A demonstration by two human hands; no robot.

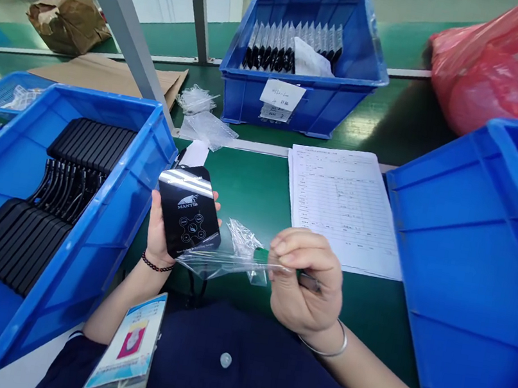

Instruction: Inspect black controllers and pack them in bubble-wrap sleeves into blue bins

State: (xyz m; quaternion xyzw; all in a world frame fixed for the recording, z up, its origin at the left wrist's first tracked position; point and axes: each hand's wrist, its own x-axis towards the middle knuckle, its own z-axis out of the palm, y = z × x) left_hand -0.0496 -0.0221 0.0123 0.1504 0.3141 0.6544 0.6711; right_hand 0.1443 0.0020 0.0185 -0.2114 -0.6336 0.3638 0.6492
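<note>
My left hand (159, 231) holds a flat black device (189, 213) with white markings and the word MANTIS, its face turned up. Fingertips show past its right edge. My right hand (305, 279) pinches a clear plastic film (224, 264), which stretches left to the lower edge of the device. Something small and dark is partly visible between the fingers of my right hand. Behind the film, crumpled clear plastic (245, 238) lies on the green table (246, 179).
Left, a blue bin (103, 223) holds rows of black devices. Another blue bin (298, 90) at the back holds bagged items. Printed sheets (344, 210) lie right of centre, beside a large blue bin (476, 272). A red plastic bag (502, 68) is at the back right.
</note>
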